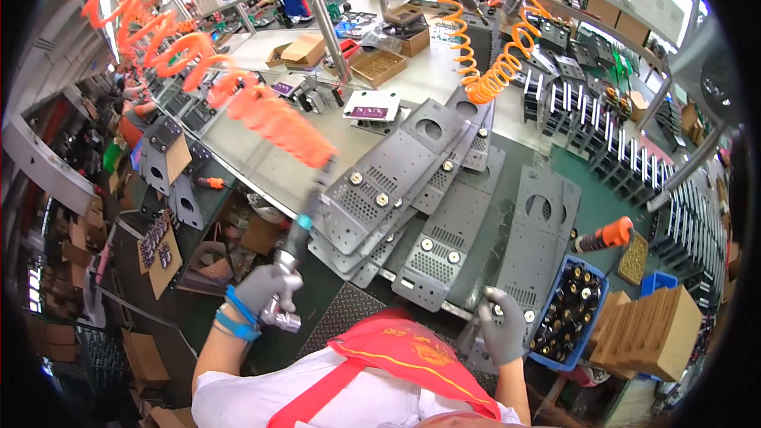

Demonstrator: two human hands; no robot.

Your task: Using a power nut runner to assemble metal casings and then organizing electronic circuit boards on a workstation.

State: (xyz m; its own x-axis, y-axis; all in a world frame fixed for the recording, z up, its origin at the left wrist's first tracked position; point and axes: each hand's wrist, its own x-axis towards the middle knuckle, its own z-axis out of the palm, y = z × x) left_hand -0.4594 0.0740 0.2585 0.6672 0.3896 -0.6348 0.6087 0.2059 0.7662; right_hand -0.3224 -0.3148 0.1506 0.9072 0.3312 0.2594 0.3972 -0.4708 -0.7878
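Note:
My left hand (265, 292), in a grey glove with blue bands at the wrist, is closed around a silver air tool (287, 313). The tool's upper end runs to an orange coiled hose (281, 127). My gloved right hand (502, 333) is at the near end of a dark grey perforated panel (533, 230), its fingers curled about a small round metal fitting (498, 311). Left of it lies another panel (448, 242) with two fittings seated in it. Farther left, several similar panels (380, 182) are stacked and overlap.
Right of my right hand stands a blue bin (572, 361) of black and brass-coloured fittings. An orange-and-black driver (606, 235) and cardboard pieces (646, 333) are near it. Metal brackets (587, 123) line the right side. Orange coiled hoses (507, 71) hang over the bench.

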